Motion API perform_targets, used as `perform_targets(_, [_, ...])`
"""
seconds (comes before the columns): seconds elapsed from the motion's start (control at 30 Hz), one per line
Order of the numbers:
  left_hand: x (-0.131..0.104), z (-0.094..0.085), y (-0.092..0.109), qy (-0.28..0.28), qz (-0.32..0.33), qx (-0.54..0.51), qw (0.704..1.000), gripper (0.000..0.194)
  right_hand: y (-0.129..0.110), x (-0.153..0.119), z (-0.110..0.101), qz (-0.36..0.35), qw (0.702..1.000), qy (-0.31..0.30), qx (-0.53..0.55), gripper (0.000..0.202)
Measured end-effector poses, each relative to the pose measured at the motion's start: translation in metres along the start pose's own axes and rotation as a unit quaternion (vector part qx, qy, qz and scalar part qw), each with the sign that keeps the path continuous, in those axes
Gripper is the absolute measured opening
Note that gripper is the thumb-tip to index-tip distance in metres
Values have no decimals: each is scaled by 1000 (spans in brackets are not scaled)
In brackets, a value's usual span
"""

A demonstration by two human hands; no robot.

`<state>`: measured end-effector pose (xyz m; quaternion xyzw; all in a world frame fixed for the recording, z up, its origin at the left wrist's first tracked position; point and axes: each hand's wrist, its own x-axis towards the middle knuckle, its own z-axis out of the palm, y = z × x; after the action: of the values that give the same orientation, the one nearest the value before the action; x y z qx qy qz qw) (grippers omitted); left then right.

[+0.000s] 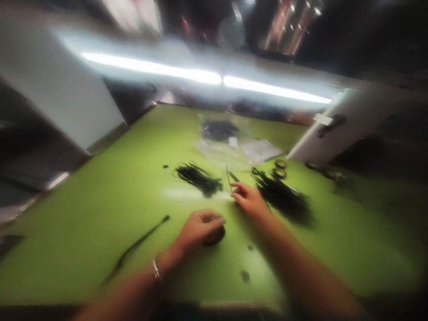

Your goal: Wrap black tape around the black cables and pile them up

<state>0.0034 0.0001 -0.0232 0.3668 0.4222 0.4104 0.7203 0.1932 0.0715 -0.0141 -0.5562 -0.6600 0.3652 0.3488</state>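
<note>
My left hand [203, 226], with a bracelet at the wrist, curls over a dark round object [216, 236] on the green table [200, 276]; blur hides its kind. My right hand [247, 198] reaches farther forward, thumb and fingers pinched on a thin dark strand [228, 178]. Just left of those fingertips lies a bundle of thin black cables [197, 177]. A larger black cable bundle [281, 194] lies to the right, beside the right forearm. One single black cable [140, 240] stretches over the table left of my left hand.
Two dark rolls [280, 168], apparently tape, lie behind the larger bundle. A clear plastic bag [219, 133] with dark contents is at the back, by a white packet [262, 150]. Upright panels [327, 129] flank the table. A light tube [150, 67] runs above its back.
</note>
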Motion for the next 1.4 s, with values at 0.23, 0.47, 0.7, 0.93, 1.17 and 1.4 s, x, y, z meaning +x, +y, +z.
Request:
perform_targets(0.23, [4,-4,4,10,2,8,1000,29,-26,-23,21,14,993,-2,114,28])
perform_targets(0.47, [5,-8,-4,-6,1,53,999,31,-33,-37,39,-6,994,-6,107,19])
perform_targets(0.7, [8,-12,-7,16,-15,54,998,30,-24,-25,24,-14,994,67,82,17])
perform_targets(0.93, [5,-6,2,53,25,35,998,29,-30,-36,33,-50,993,10,103,10])
perform_targets(1.17, [7,-8,2,59,41,5,997,29,-29,-32,28,-80,994,-34,60,14])
perform_targets(1.4, [6,-7,4,31,-36,-36,998,28,-30,-29,19,-37,991,-129,3,17])
